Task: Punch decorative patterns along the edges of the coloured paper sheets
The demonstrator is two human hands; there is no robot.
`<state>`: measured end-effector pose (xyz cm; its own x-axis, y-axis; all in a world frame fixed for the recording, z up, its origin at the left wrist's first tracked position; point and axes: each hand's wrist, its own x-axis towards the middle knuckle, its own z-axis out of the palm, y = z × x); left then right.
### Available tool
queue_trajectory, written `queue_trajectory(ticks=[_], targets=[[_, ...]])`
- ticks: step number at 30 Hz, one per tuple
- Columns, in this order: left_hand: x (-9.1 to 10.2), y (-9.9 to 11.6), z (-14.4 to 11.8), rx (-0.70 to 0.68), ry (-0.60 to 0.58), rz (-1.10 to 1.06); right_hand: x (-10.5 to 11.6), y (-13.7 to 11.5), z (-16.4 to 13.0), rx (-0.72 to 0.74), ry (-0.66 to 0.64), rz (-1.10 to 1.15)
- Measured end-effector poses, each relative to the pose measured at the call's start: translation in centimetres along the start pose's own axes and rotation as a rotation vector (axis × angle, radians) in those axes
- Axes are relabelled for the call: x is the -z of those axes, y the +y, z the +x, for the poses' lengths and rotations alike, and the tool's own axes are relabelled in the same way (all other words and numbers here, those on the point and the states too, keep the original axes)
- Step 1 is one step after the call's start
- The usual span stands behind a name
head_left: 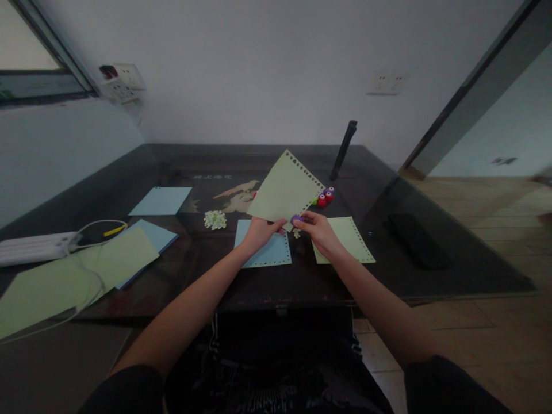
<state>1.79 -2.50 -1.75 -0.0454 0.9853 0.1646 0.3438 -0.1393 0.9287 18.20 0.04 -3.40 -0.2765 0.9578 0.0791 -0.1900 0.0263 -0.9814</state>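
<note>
Between my hands a pale green sheet of paper (282,187) is held up at a tilt. A row of punched holes runs along its upper right edge, with more along its lower right edge. My left hand (264,232) pinches the sheet's lower edge. In my right hand (317,230), the fingers close round a small purple paper punch (296,219) at the sheet's lower corner. Small paper cut-outs (296,233) lie just below it. Under my left hand is a blue sheet (263,256) with punched edges; another punched green sheet (347,241) lies beneath my right wrist.
Several red and purple punches (325,198) stand behind the raised sheet. A pile of cut-outs (214,219) and a blue sheet (161,201) lie left. Further left are green paper (86,273), a power strip (38,248) and a cable. At right lies a black phone-like slab (416,241).
</note>
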Motion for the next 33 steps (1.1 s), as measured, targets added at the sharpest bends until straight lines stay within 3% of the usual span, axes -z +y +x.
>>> queue_trajectory(ticks=[18, 24, 33], targets=[[-0.8, -1.3, 0.2, -0.086, -0.035, -0.017, 0.4, 0.1, 0.4, 0.043, 0.01, 0.003], [-0.7, -2.2, 0.4, -0.126, -0.051, 0.067, 0.5, 0.0, 0.4, 0.04, -0.022, -0.007], [-0.9, -1.5, 0.1, -0.078, -0.076, -0.017, 0.6, -0.3, 0.4, -0.002, -0.016, 0.025]])
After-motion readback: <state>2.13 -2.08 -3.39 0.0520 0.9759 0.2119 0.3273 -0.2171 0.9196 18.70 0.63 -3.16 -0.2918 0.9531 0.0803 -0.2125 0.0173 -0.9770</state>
